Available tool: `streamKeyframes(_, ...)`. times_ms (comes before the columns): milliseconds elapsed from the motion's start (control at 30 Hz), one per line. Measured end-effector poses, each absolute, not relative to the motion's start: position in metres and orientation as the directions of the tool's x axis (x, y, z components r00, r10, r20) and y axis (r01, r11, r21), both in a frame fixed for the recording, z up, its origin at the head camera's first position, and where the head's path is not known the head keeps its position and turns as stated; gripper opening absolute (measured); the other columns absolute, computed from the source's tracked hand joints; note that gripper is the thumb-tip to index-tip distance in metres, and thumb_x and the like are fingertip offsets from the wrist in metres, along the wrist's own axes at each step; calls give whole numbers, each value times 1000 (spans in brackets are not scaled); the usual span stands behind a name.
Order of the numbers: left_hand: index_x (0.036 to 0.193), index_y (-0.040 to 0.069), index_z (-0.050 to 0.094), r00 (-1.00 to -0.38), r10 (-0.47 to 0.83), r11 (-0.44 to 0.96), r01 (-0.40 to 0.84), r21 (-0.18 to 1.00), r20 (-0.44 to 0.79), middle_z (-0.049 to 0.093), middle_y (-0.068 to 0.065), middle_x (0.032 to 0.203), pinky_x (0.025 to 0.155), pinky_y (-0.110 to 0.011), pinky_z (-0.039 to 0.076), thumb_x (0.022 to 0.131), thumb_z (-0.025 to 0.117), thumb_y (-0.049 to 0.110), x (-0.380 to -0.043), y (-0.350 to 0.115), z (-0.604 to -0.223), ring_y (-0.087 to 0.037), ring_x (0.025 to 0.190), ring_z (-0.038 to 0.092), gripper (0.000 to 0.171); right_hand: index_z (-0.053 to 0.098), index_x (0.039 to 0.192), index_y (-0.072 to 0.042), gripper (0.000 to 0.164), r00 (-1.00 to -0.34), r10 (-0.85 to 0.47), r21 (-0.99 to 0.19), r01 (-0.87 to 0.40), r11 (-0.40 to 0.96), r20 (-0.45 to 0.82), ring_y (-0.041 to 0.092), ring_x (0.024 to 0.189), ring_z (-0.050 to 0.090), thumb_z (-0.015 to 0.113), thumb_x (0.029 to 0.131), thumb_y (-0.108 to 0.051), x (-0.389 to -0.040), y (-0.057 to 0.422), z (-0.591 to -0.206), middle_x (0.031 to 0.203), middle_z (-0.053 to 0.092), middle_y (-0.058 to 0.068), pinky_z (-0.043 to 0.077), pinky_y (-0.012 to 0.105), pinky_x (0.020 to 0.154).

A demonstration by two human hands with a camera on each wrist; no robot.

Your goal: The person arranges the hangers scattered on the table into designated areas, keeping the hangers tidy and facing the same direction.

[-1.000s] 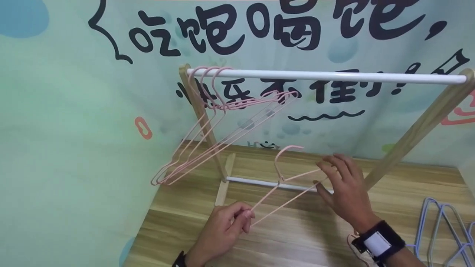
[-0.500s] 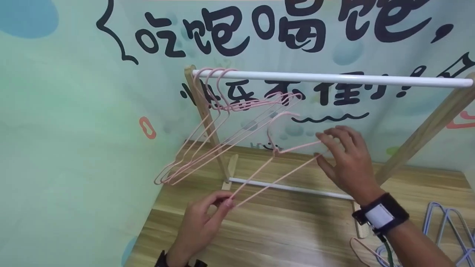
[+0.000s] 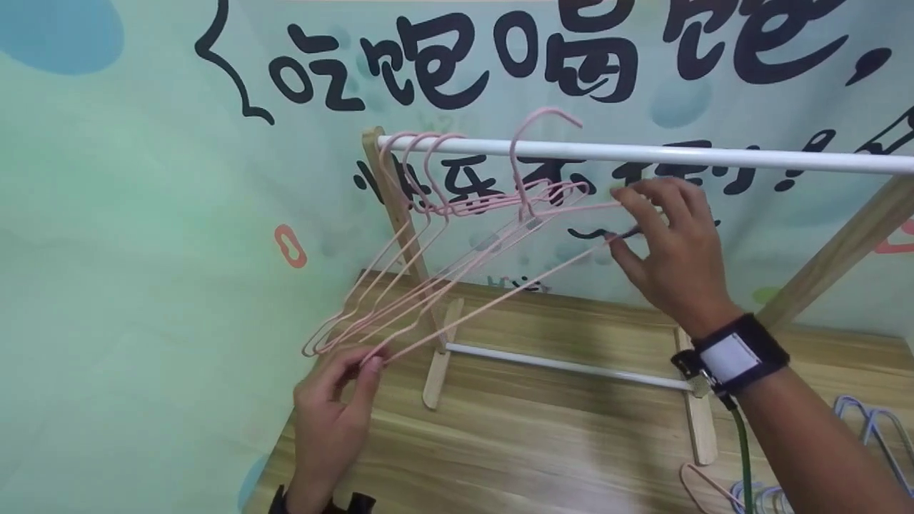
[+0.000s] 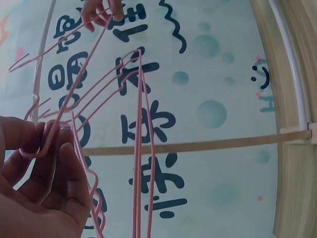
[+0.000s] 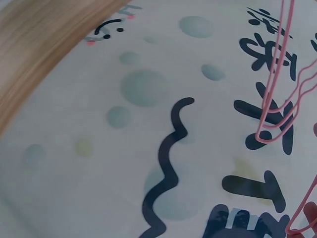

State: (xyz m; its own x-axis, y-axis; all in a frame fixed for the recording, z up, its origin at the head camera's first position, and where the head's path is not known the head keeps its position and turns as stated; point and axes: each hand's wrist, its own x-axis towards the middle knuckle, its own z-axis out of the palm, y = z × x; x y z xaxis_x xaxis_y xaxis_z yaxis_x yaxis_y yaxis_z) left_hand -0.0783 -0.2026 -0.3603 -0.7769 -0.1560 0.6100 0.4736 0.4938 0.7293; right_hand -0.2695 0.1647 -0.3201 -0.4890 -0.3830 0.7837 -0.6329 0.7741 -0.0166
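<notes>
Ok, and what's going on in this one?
A person's left hand and right hand hold a pink hanger near its two ends, its hook raised at the white rail. Three other pink hangers hang at the rail's left end. Blue hangers lie lower down, at the right.

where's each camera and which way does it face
Head: on the head, facing forward and down at rail, held hanger and hung hangers; left hand and right hand show.
Left wrist: on that wrist, looking past left hand at wall and hung hangers; right hand at top.
Right wrist: on that wrist, facing wall and hung hangers; fingers at right edge.
Head and left wrist share both hands.
</notes>
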Motion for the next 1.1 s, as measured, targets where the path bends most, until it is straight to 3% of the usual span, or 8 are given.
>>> streamKeyframes(233,98,-6,69,-718,-196,537,491,686,667,72,-9,95,73,-21,56,88,64,-11,-75,-203,-341,-19,83,69,12,51,138,-21,57,-499,-370,-50,-645,762,784,34,124,44,74,86,-19,-284,151,-311,127,54,12,40,49,102)
streamKeyframes(467,95,-8,71,-650,-210,644,469,604,730,73,-12,87,69,-18,56,81,71,-14,-77,-213,-343,-21,74,71,15,50,136,-13,62,-522,-346,-102,-651,752,780,30,129,44,79,81,-13,-295,137,-317,137,55,6,38,45,109)
streamKeyframes(633,98,0,74,-662,-257,684,390,616,704,74,-5,89,70,-16,55,82,75,-3,-81,-226,-360,-15,76,70,16,51,127,-10,56,-543,-322,-158,-660,734,776,28,134,43,80,79,-8,-301,129,-321,146,50,0,35,44,112)
streamKeyframes(800,102,8,75,-698,-286,673,342,656,657,74,3,93,70,-16,55,87,75,10,-86,-238,-378,-13,79,70,15,52,125,-9,53,-521,-346,-115,-663,740,780,28,136,41,80,80,-9,-304,123,-327,147,48,2,33,45,113)
streamKeyframes(1100,101,8,75,-700,-291,680,328,656,652,74,0,94,70,-16,54,86,76,11,-85,-240,-385,-14,78,70,15,55,126,-13,52,-569,-311,-164,-633,756,762,28,137,37,80,81,-8,-309,115,-339,148,41,8,36,44,111)
